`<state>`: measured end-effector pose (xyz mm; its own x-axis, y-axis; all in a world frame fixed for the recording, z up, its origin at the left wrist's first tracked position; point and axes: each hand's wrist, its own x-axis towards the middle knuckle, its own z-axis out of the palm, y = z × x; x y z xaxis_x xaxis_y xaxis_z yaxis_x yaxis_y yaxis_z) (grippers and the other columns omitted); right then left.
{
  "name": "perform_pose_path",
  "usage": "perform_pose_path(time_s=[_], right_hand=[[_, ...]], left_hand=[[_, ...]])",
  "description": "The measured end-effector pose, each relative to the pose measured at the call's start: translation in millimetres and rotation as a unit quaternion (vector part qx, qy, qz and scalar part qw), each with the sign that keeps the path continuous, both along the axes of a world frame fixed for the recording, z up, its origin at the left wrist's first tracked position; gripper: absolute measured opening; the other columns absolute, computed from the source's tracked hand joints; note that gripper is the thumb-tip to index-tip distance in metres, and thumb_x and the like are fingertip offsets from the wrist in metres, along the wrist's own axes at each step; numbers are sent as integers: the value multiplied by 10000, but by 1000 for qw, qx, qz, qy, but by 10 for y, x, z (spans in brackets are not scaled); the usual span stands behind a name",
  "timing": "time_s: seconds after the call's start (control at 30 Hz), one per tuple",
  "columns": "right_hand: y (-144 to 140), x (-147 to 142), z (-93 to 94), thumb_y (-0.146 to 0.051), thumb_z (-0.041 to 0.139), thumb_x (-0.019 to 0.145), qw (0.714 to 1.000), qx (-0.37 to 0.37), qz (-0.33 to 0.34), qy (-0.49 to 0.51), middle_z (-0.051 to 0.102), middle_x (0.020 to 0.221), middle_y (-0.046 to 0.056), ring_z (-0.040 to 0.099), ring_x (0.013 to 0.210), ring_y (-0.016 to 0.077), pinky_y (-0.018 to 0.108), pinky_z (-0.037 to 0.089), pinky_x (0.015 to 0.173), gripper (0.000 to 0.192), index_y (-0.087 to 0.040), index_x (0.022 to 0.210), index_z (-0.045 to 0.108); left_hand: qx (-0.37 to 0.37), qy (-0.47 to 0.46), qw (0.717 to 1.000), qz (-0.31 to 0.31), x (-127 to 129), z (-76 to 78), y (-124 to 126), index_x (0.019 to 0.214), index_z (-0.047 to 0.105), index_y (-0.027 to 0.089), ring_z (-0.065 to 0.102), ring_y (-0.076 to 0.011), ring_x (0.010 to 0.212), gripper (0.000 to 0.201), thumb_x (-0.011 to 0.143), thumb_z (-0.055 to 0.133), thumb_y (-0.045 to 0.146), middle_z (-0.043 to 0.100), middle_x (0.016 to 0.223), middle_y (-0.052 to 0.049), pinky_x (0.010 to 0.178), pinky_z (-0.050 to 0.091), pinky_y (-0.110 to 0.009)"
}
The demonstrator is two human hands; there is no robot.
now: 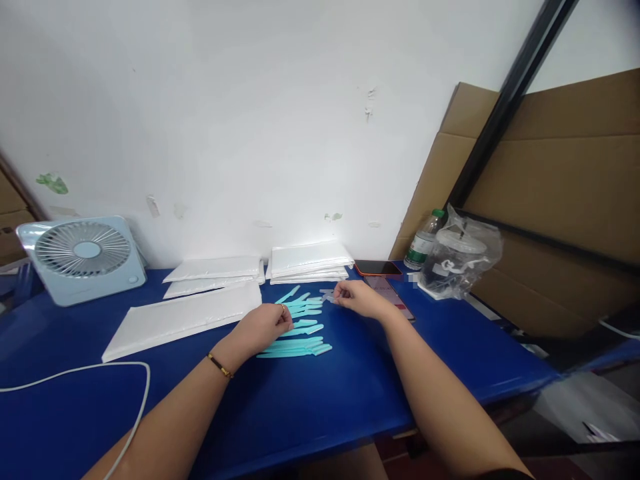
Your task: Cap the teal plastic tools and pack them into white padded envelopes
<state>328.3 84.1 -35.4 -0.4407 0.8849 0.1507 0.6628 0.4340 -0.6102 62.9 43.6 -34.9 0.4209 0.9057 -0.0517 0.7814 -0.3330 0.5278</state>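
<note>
Several turquoise eyebrow razors [295,346] lie in a loose row on the blue table, their blade ends pointing right. Over their handle ends, my left hand [267,325] is closed in a pinch, its fingertips at the handle of one razor [311,329]. To the right, my right hand [359,298] has thumb and fingers pinched together at a few small clear plastic pieces [327,295], which look like blade caps. The fingers partly cover those pieces, and what exactly is between them is too small to make out.
White padded envelopes lie in a left stack [213,268], a right stack [310,257] and singly [185,320]. A blue fan [87,257] stands left. Right are phones [379,268], a bottle [423,243] and a bagged cup [457,257]. A white cable [145,393] crosses my left forearm.
</note>
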Motion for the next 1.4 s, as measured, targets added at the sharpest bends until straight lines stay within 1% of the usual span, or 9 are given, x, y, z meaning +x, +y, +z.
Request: perform_pose_path(time_s=[0.13,0.23,0.7,0.77,0.87,0.97,1.1,1.3,1.4], right_hand=[[-73,-62,82,-401,621,745,985,-85,38,146,606,661,5,553,542,108,228,438,547,267,-153,843,617],[-80,-116,79,-429,665,699,970,-130,58,195,615,652,12,555,512,98,223,445,527,331,-136,849,641],[-127,-421,-15,-390,685,672,963,-160,91,199,634,657,13,576,513,104,215,444,519,284,-138,801,656],[-96,-408,-6,-366,670,687,971,-132,75,183,632,645,14,589,545,120,222,449,537,278,-139,846,660],[-13,-206,49,-325,596,748,990,-35,2,133,650,679,25,601,609,138,231,448,575,254,-150,920,661],[69,96,89,-271,547,765,993,54,-97,24,663,713,23,595,646,141,232,425,596,180,-175,831,684],[120,297,40,-252,641,669,984,22,-150,-95,671,749,20,598,687,152,220,406,581,114,-192,750,694],[140,165,-57,-173,632,650,975,36,-149,-159,670,757,26,587,667,139,208,389,572,60,-188,694,669],[140,117,-66,-152,623,633,968,51,-162,-186,668,744,43,583,646,151,217,367,536,53,-179,669,652]], left_hand=[[21,-36,999,25,-29,25,19,813,598,203,545,-154,649,269,787,452,426,626,718,-13,558,354,-235],[34,-55,997,32,-54,26,38,812,590,203,544,-153,660,284,792,449,448,626,726,-15,568,357,-234],[43,-42,998,9,18,-37,91,814,589,212,546,-153,651,262,802,454,436,621,706,2,560,349,-238],[67,-24,997,27,28,-38,108,827,592,220,558,-164,683,238,805,452,411,629,733,-1,580,359,-246],[133,-3,990,45,5,-10,112,924,594,235,571,-191,831,232,780,488,382,638,913,-18,675,387,-267],[131,27,991,4,-41,28,88,911,618,251,568,-196,866,261,730,551,426,624,969,-12,688,394,-266],[80,72,993,-51,-64,15,63,780,644,258,573,-174,765,172,703,582,398,640,839,9,611,375,-248],[47,58,997,-27,-51,-36,72,708,609,218,547,-148,649,161,735,532,356,628,727,-4,550,344,-241],[31,6,999,-12,-68,-6,62,744,574,205,547,-151,648,208,776,474,384,621,715,-12,560,358,-244]])
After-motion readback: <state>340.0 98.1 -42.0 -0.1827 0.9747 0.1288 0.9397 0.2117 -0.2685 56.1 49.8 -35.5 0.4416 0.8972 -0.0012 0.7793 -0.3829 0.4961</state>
